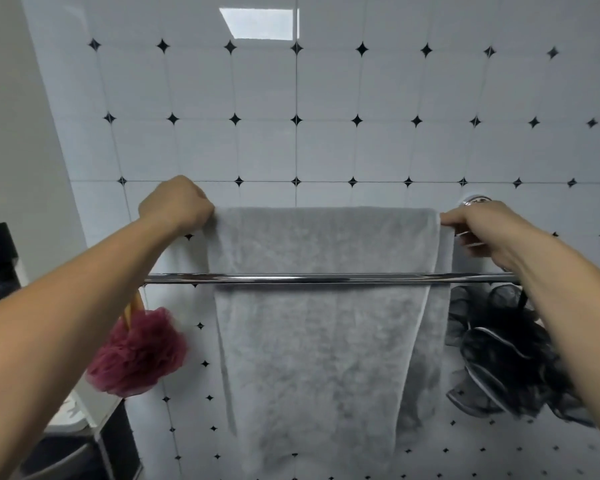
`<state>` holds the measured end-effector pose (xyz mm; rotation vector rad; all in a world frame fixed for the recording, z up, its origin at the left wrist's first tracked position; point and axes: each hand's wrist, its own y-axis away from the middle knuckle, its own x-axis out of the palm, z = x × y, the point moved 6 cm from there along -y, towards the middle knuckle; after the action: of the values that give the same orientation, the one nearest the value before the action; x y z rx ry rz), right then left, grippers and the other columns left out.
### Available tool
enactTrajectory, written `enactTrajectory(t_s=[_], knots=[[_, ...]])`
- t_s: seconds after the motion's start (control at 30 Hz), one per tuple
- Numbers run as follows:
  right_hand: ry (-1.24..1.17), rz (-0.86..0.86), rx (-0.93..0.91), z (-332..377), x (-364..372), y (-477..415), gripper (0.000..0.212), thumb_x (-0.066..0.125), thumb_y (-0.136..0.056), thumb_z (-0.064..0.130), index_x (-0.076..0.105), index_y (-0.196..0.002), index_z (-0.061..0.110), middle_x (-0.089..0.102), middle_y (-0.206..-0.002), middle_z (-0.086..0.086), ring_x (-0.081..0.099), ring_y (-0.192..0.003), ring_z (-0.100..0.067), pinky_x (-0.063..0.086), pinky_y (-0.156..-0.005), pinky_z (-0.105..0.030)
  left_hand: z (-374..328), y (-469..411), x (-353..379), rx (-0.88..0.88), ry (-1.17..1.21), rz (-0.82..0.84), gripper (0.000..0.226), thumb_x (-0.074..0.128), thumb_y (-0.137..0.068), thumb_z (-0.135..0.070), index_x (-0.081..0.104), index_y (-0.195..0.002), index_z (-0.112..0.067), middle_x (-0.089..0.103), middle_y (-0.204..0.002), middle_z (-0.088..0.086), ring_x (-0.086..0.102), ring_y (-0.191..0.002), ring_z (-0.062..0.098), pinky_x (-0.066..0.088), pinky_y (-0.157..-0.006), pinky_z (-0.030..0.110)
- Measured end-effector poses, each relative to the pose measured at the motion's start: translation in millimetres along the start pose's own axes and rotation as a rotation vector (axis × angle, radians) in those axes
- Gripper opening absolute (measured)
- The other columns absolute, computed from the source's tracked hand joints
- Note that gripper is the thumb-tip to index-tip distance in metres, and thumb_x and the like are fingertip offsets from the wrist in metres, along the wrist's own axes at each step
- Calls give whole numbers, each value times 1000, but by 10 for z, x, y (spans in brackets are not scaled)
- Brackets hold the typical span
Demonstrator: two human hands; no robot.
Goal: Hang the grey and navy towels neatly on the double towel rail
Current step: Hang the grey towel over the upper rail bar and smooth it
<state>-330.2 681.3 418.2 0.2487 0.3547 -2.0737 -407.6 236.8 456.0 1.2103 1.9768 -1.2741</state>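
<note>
The left grip curls, knuckles up, round the top left corner of the grey towel; the right grip pinches its top right edge; both forearms stretch forward; the towel drapes over the hidden back bar, hanging behind the front rail; a maroon puff and a black puff hang either side.
</note>
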Motion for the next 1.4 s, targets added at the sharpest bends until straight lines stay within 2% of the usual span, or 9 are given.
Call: enactTrajectory(t_s=[0.17, 0.3, 0.47, 0.57, 0.7, 0.8, 0.97, 1.1, 1.4], knots=[[-160, 56, 70, -138, 16, 42, 11, 61, -88, 21, 65, -79, 16, 71, -59, 0, 66, -49, -12, 48, -45, -19, -18, -7, 36, 155, 303, 133, 18, 65, -85, -18, 74, -100, -22, 71, -105, -3, 62, -103, 18, 49, -95, 35], [-113, -12, -19, -101, 56, 95, 23, 74, -79, 35, 67, -80, 13, 73, -62, -1, 66, -47, -11, 43, -51, -22, -106, 110, 145, 327, 290, 224, 12, 73, -83, -15, 75, -87, -27, 69, -75, -23, 60, -70, -7, 45, -64, 18], [3, -70, -48, -60, 186, 130, 36, 82, -71, 19, 68, -95, -4, 72, -91, -16, 63, -74, -25, 46, -65, -31, -84, 94, 133, 245, 385, 148, 13, 76, -82, -18, 73, -70, -22, 74, -89, -8, 65, -81, 8, 50, -69, 26], [26, -63, -15, 16, 134, 66, 16, 76, -74, 16, 63, -81, 9, 70, -85, -13, 61, -60, -21, 45, -62, -31, -21, 146, 13, 210, 351, 51, 9, 71, -83, -29, 72, -75, -27, 74, -90, -4, 70, -92, 23, 54, -90, 43], [284, -100, -46, -22, 47, 18, 27, 74, -75, 25, 65, -86, 2, 73, -88, -15, 70, -79, -31, 56, -73, -43, 109, 495, -12, 177, 460, -139, 16, 58, -81, -38, 71, -84, -31, 71, -86, -5, 68, -88, 23, 55, -87, 44], [364, -204, -207, -21, 24, 12, 25, 70, -74, 27, 61, -62, 7, 71, -76, -18, 65, -84, -31, 54, -84, -46, 298, 631, 140, 114, 328, -188, 22, 54, -81, -33, 73, -82, -22, 73, -82, -4, 68, -88, 25, 54, -86, 42], [-63, -134, -171, -152, 56, -172, 23, 60, -91, 19, 59, -69, 13, 60, -71, -11, 62, -46, -12, 54, -45, -23, 460, 420, 396, -173, 692, 148, 15, 58, -86, -7, 69, -77, -13, 74, -86, 8, 69, -73, 23, 48, -67, 30], [-19, -228, -199, -156, 39, -243, 23, 55, -89, 22, 59, -71, 10, 55, -73, -13, 58, -62, -22, 56, -65, -44, 315, 424, 420, -213, 855, 245, 11, 60, -81, -4, 67, -82, -12, 69, -68, 3, 69, -56, 13, 48, -61, 26], [-137, -90, -238, -131, 155, -105, 14, 72, -84, 14, 64, -72, 13, 66, -66, -2, 63, -45, -6, 56, -46, -23, 191, 491, 471, -271, 912, 421, 21, 58, -86, -2, 62, -77, -21, 68, -66, -8, 67, -52, 5, 35, -57, 24]])
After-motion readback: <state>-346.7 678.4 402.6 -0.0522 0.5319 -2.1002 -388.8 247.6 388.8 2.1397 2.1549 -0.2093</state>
